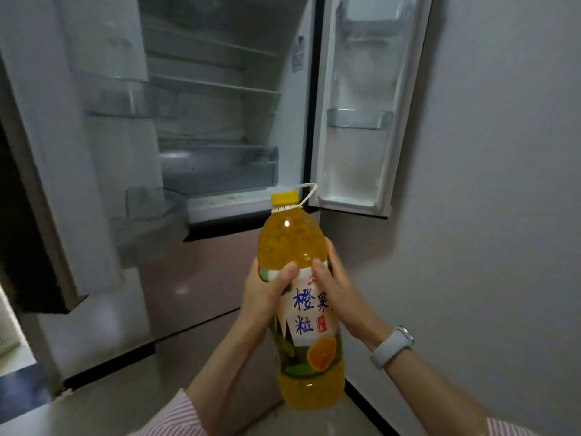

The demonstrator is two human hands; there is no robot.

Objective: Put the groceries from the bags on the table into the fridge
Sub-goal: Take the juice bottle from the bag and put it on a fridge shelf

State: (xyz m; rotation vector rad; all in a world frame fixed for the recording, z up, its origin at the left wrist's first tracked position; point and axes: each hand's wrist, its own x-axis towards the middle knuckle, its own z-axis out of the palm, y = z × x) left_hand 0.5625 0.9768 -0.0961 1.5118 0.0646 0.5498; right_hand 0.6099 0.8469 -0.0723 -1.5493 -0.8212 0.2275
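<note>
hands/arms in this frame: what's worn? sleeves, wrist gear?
Both hands are bare: left hand, right hand. No gloves, and no rings that I can make out. Right wrist carries a white smartwatch with a rounded case and a smooth band. Pink-and-white striped sleeves are pushed up, leaving the forearms uncovered.

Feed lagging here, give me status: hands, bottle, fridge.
Left hand and right hand both gripping juice bottle, upright. Fridge doors open, shelves bare. Nothing blocking.

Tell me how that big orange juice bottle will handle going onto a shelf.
The juice bottle looks nearly full, so probably heavy; both the left hand and right hand grip it. Tall and narrow, it may tip. Smooth plastic could be slippery.
</note>
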